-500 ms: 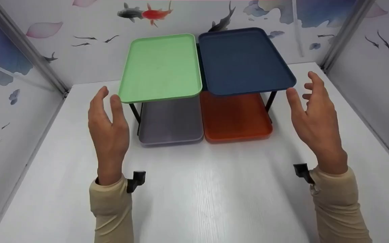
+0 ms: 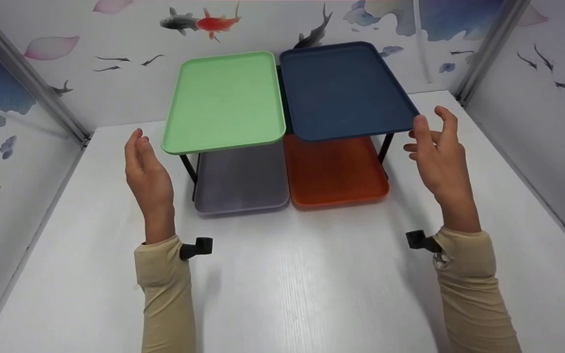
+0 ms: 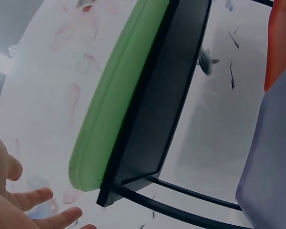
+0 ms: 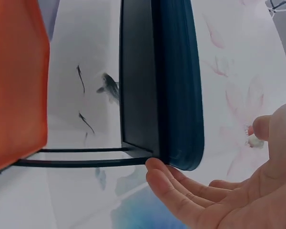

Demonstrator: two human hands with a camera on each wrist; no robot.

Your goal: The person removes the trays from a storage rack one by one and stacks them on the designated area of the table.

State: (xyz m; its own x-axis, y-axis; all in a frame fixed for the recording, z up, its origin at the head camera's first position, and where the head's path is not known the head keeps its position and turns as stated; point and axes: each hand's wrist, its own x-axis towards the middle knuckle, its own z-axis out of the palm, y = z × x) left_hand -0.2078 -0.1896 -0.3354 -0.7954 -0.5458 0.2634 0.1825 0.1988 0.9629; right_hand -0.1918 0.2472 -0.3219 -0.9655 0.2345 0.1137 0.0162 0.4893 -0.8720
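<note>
A light green tray [image 2: 226, 103] and a navy blue tray [image 2: 348, 93] lie side by side on top of a black rack [image 3: 150, 95]. Below them sit a grey-purple tray [image 2: 243, 181] and an orange tray [image 2: 336, 174]. To the left of the green tray, my left hand [image 2: 149, 184] is raised, fingers extended and holding nothing, apart from the tray in the left wrist view. My right hand [image 2: 442, 162] is at the navy tray's front right corner. In the right wrist view its fingertips reach the rack's corner below that tray; whether they touch it cannot be told.
The rack stands towards the back of a white table [image 2: 292, 284], near a white back wall [image 2: 130, 93] painted with fish. Side walls [image 2: 547, 147] rise at left and right. A slim black leg [image 2: 385, 147] holds up the rack's right side.
My right hand has moved left to the navy tray's corner. My left hand has turned, its thumb now nearer the fingers. The trays shift slightly left in the head view, along with the background.
</note>
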